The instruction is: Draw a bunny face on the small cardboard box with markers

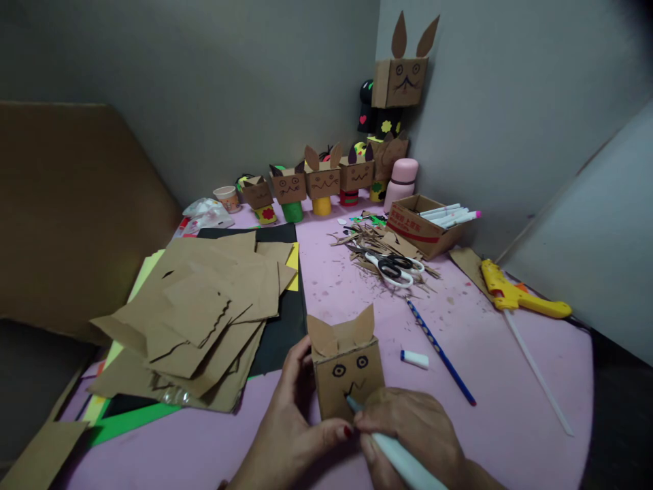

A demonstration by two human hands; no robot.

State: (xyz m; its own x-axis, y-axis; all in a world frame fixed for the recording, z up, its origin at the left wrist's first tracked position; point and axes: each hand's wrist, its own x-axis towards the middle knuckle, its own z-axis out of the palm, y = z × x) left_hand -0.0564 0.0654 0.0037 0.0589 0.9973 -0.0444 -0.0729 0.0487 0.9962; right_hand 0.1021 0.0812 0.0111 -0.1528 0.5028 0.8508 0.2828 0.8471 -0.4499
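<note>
A small cardboard box (326, 388) with two pointed cardboard ears stands on the table, two round eyes and a zigzag mouth line drawn on its front. My left hand (298, 408) grips it by the left side, thumb across the lower front. Held in my right hand (415, 429) is a white marker (400, 463), its tip touching the box at the mouth line. The marker's cap (415, 359) lies to the right of the box. Beyond it rests a blue dotted pencil (441, 353).
Piled brown paper and cardboard sheets (204, 299) cover the left. Scissors (392, 265) lie on cardboard scraps near a box of markers (421, 228). A yellow glue gun (525, 296) with a glue stick sits right. Animal-faced cardboard figures (322, 182) and a pink flask (402, 184) line the back.
</note>
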